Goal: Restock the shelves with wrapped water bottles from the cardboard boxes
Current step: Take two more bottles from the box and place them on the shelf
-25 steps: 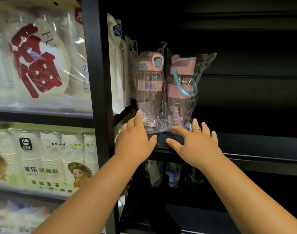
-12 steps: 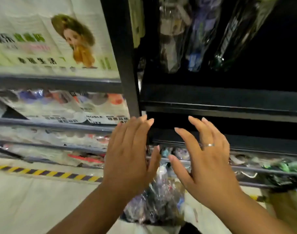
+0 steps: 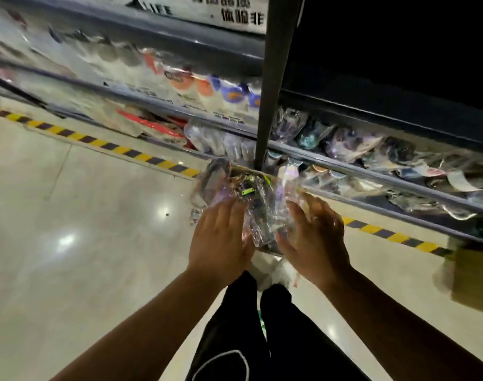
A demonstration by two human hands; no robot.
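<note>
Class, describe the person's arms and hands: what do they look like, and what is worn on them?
The left arm and right arm are bare, without sleeves. The left hand and right hand wear no gloves, and no watch shows. Any ring is too blurred to tell.

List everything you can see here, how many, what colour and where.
Wrapped water bottles: several, clear wrap over dark and purple, bunched on the floor by the post.
Shelved bottles: many, wrapped, mixed colours, lower right shelves.
Packaged goods: many, white, orange, blue, left shelves, blurred.
Post: one, black, upright, centre.
Cardboard box: one, brown, right edge, blurred.
Hazard tape: one stripe, yellow and black, floor along the shelves.
Floor: cream, glossy.
Trousers: black, bottom centre.
Left hand: open, on the wrap.
Right hand: open, against the wrap.
</note>
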